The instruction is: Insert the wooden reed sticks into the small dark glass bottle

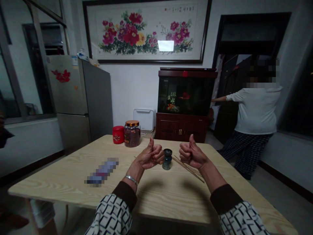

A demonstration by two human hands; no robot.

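My left hand (pixel 149 156) and my right hand (pixel 192 154) are raised above a pale wood-grain table, each a closed fist with the thumb pointing up. Neither hand holds anything. Between them stands a small blue-green glass bottle (pixel 167 159) with a dark cap, nearer my left fist and apart from both. Several thin wooden sticks (pixel 188 169) lie on the table below my right hand, running diagonally toward the front right. A silver bangle (pixel 131 179) circles my left wrist.
The table (pixel 156 195) also carries a glass jar of dried flowers (pixel 132 133) with an orange lid, a red tin (pixel 118 134), and a blurred flat packet (pixel 101 171). Behind are a fridge (pixel 73 98) and fish tank (pixel 186 93). A person (pixel 255 111) stands at the right.
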